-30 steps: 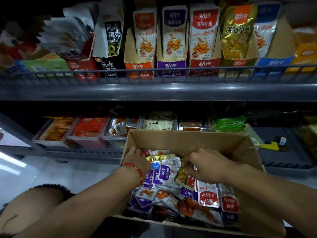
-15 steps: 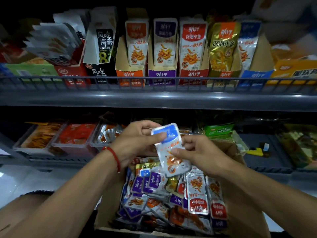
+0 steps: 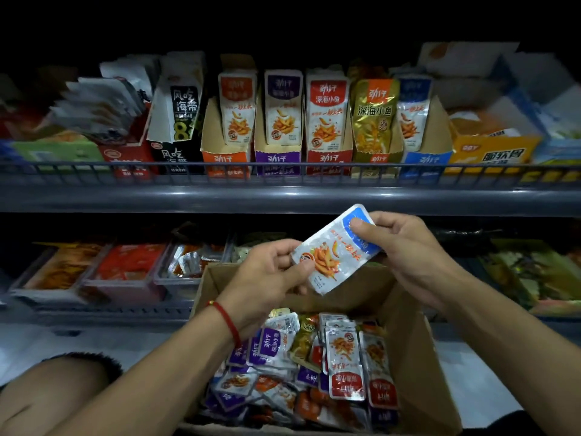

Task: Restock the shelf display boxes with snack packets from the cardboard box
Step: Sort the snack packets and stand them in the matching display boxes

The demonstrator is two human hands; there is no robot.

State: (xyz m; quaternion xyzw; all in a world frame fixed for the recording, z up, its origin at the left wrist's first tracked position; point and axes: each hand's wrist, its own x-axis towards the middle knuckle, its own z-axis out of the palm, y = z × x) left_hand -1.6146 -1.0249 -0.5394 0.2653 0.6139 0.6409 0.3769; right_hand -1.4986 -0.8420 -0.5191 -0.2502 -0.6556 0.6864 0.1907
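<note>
Both hands hold one glossy, blue-topped snack packet (image 3: 338, 250) just above the open cardboard box (image 3: 418, 357), in the middle of the frame. It is a flat foil pouch with crimped edges, tilted so its blue end points to the upper right. The left hand (image 3: 267, 278) pinches the lower white corner between thumb and fingers; the right hand (image 3: 405, 247) pinches the blue end, thumb on top. A red cord bracelet (image 3: 227, 322) circles the left wrist.

Below, the matte brown box is heaped with loose packets (image 3: 314, 366), purple, red, orange and gold, shiny and crumpled together. Its near edge is cut off by the bottom of the frame.

Along the upper shelf (image 3: 283, 196), behind a thin wire rail, stand five open-fronted card display boxes: orange (image 3: 226, 158), purple (image 3: 278, 158), red (image 3: 328, 158), gold (image 3: 377, 158) and blue (image 3: 423, 160), each with upright packets. The goods to either side are blurred and dim. On the lower shelf the clear plastic trays (image 3: 125, 272) at left are hard to read, and the far right is dark.

Half a second ago the packet hung nearly upright, lower over the box; it now sits higher and slants rightward, and the view has tipped up to show more of the top shelf.
</note>
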